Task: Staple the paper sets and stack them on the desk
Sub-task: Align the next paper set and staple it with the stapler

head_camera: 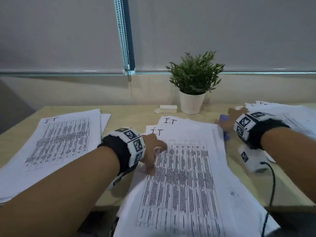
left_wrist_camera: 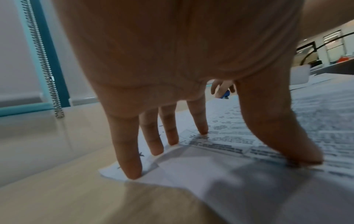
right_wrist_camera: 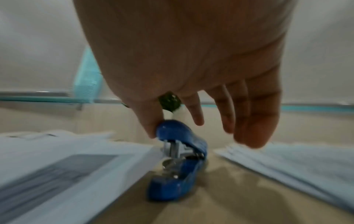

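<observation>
Left hand (left_wrist_camera: pixel 172 63) presses spread fingers on the middle paper set (head_camera: pixel 184 168); right hand (right_wrist_camera: pixel 191 60), fingers loose, touches the blue stapler (right_wrist_camera: pixel 178 163).

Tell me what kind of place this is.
Most likely an office. A light wooden desk carries several piles of printed tables, a blue stapler and a small potted plant, with a roller blind behind. More desks show far off in the left wrist view.

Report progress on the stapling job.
Possibly done: one pile lies at the left; staples can't be seen. In hand: left hand presses the middle set flat; right hand touches the blue stapler, not gripping yet. Left: stapling this set and the right pile.
</observation>
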Demonstrator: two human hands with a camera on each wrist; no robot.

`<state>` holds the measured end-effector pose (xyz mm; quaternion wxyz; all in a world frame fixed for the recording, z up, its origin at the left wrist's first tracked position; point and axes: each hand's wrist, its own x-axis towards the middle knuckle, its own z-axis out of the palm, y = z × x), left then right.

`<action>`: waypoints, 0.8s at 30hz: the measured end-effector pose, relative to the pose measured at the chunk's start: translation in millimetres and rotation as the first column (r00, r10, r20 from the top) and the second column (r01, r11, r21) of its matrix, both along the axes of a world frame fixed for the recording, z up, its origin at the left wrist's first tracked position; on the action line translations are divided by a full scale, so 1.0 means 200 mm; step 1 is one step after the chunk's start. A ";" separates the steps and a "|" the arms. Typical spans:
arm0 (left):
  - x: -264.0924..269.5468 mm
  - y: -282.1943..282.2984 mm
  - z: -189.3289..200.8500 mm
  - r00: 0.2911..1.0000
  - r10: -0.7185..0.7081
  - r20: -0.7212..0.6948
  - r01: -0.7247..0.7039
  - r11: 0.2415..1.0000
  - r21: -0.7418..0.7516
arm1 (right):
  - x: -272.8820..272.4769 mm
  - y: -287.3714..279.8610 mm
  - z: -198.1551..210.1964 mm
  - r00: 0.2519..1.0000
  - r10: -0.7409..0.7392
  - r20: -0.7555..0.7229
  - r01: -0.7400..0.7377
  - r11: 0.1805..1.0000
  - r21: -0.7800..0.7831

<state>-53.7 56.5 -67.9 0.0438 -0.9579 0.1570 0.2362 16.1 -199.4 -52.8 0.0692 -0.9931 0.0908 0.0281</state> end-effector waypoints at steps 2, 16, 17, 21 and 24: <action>-0.01 0.01 0.01 0.999 -0.040 -0.014 0.039 0.998 -0.052 | 0.05 -0.05 -0.02 0.997 -0.050 -0.052 0.056 0.991 0.122; -0.05 -0.05 -0.02 0.999 -0.048 -0.023 0.047 0.998 -0.037 | -0.29 0.23 0.15 0.928 0.371 -0.024 -0.352 0.899 0.261; -0.05 -0.05 -0.02 0.999 -0.035 -0.002 0.035 0.999 -0.024 | -0.31 0.27 0.12 0.909 0.412 -0.065 -0.389 0.894 0.221; -0.03 -0.03 0.00 0.999 -0.011 0.048 0.011 1.000 0.004 | -0.32 0.36 0.02 0.862 0.474 -0.178 -0.482 0.876 -0.002; -0.03 -0.01 -0.02 0.998 -0.007 0.059 0.008 1.000 -0.018 | -0.30 0.38 -0.02 0.848 0.464 -0.256 -0.488 0.872 -0.033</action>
